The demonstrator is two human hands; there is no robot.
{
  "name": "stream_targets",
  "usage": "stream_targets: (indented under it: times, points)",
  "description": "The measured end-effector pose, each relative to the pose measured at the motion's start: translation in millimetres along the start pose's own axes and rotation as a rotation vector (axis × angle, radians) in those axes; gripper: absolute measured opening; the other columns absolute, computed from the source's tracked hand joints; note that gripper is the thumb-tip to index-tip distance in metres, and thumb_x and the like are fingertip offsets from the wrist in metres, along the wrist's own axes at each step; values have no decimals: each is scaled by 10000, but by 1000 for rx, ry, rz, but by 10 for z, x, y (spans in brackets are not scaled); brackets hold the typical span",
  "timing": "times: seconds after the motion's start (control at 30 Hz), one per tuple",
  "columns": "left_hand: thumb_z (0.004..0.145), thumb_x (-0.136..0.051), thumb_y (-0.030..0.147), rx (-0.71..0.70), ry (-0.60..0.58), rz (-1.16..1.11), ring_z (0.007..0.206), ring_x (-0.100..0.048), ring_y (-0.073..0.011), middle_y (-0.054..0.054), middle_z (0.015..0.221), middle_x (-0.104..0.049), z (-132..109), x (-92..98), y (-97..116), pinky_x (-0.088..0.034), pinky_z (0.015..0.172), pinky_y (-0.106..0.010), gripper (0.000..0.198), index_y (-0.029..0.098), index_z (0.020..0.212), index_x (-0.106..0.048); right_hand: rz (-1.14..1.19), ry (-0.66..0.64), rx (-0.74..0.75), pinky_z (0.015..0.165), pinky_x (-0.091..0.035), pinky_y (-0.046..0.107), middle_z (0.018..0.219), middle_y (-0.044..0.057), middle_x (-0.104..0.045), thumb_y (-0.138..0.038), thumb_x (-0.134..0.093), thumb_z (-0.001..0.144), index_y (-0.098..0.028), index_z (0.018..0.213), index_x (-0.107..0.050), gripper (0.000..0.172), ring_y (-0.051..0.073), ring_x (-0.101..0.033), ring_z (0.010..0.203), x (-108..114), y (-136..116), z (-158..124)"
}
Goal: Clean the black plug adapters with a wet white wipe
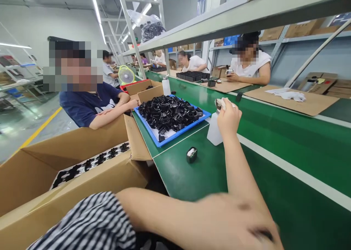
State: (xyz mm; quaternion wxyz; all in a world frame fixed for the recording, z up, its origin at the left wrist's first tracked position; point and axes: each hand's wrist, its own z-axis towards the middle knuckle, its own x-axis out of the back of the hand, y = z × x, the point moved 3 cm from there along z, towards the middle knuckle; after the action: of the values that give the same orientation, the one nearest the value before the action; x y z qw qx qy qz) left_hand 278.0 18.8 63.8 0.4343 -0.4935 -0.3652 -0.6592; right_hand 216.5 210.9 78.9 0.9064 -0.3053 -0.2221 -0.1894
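At the top of a white plastic bottle (214,132) standing on the green work surface, my right hand (229,118) pinches a white cloth (223,103) against its metal cap. My left hand (244,224) is blurred at the lower right, below my right forearm; its fingers cannot be made out. A small black oval case (192,155) with something white inside sits on the green surface, left of the bottle. Behind it, a blue tray (160,144) holds a heap of black plastic parts (167,112).
An open carton (82,140) with rows of black parts stands at the left. A person in a dark blue shirt (82,105) leans near the tray. Another white bottle (166,85) stands behind it. Cardboard sheets (315,105) and other people are across the line, under a shelf.
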Motion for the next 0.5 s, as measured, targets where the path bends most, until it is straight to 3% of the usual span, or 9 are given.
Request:
stream_targets:
  times: [0.07,0.2,0.33,0.5]
  points:
    - [691,-480,242,83,-56,-47,857,-446,-131,17,1055,-436,-374,139,-331,-377,760,-235,163,252,847,-527,-53,-52,-1,775,-281,378,1015,122,-503,-131,-298,699,-146,1028,-484,378,235,-395,972,5,-37,0]
    - [648,-489,115,522,-85,-44,883,-410,-185,-36,1046,-426,-791,171,-1116,-361,770,-310,210,198,834,-541,-125,-109,-7,779,-291,382,1040,129,-493,-125,-291,710,-130,1055,-467,387,239,-404,973,23,-88,14]
    - [527,-603,113,568,-72,-211,892,-402,-214,-55,980,-480,-752,-85,-1541,-351,790,-340,667,164,1141,-348,-188,-171,-41,776,-294,421,985,139,-526,-124,-300,707,-112,1028,-493,375,266,-437,939,99,-141,61]
    - [481,-647,162,533,80,-675,960,-400,-205,-59,1043,-468,-576,-435,-1680,-316,859,-337,831,139,1199,-229,29,40,-169,750,-351,363,935,99,-554,-192,-316,720,-135,999,-506,342,233,-486,867,332,-226,-127]
